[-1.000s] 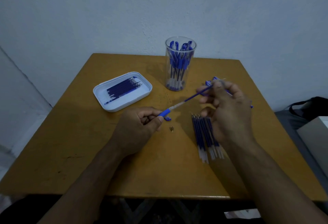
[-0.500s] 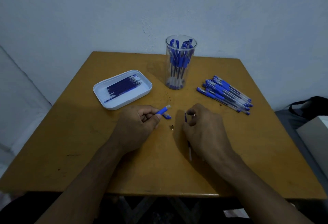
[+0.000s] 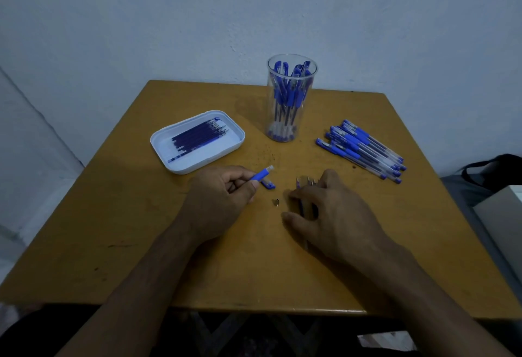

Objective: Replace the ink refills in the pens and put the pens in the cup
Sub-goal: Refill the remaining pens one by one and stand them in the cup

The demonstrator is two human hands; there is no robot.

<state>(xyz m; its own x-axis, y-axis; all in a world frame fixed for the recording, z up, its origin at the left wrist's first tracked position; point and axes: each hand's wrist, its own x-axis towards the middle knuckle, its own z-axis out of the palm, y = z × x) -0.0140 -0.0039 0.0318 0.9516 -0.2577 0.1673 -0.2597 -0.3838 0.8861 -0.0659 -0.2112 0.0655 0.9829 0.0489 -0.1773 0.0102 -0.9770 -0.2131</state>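
— What do we have under us?

— A worn yellow-brown wooden table (image 3: 135,243) with dark scuffs, pushed toward a pale blue-grey wall (image 3: 169,17). At three o'clock, off the table's edge, we see a dark bag (image 3: 497,167) and a pale box (image 3: 505,212).

— And on the table?

— At twelve o'clock stands a clear cup (image 3: 291,99), upright, full of blue pens. At ten o'clock lies a white tray (image 3: 197,163) with dark refills (image 3: 197,137) side by side in it. At two o'clock a heap of pens (image 3: 364,150) lies flat, well apart from the cup.

— Our hands?

— Our left hand (image 3: 217,201) is curled round a pen barrel (image 3: 262,173), gripping it with the clear tip end sticking out toward one o'clock. Just beside that end a blue cap (image 3: 268,185) lies on the wood, and a small metal tip (image 3: 276,202) sits between our hands.

— The right?

— Our right hand (image 3: 333,215) rests palm down with fingers spread over a bunch of loose refills (image 3: 306,181), touching them; their tips peek out beyond the fingers. We cannot tell whether it pinches any.
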